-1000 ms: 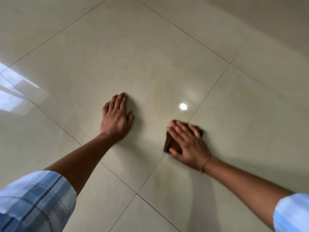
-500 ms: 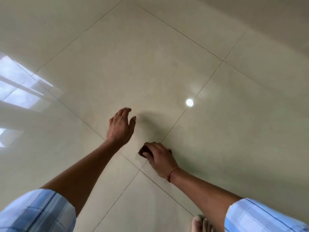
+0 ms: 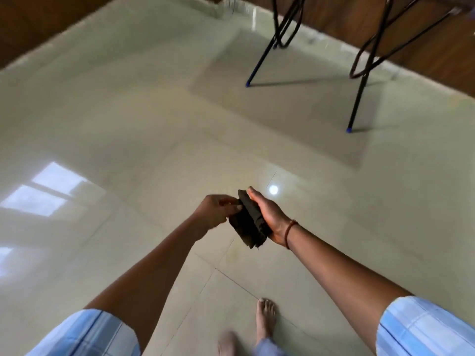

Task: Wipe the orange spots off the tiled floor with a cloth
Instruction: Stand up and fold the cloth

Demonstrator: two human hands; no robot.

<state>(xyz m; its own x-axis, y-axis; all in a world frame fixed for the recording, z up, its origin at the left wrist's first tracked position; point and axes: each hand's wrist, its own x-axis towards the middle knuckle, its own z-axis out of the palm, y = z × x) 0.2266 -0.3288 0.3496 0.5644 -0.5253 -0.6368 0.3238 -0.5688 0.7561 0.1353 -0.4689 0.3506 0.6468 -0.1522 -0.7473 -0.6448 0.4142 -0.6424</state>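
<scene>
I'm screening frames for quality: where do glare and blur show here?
Head view: round light glare and window reflections shine on the glossy floor; the foot at the bottom edge is motion-blurred; the cloth and right hand read fairly sharp.

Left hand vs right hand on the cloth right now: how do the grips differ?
The left hand pinches the cloth at its edge with curled fingers; the right hand cradles it lengthwise along the palm. The right wrist wears a thin cord bracelet; the left wrist is bare. Shared: both hold the same dark cloth above the floor.
</scene>
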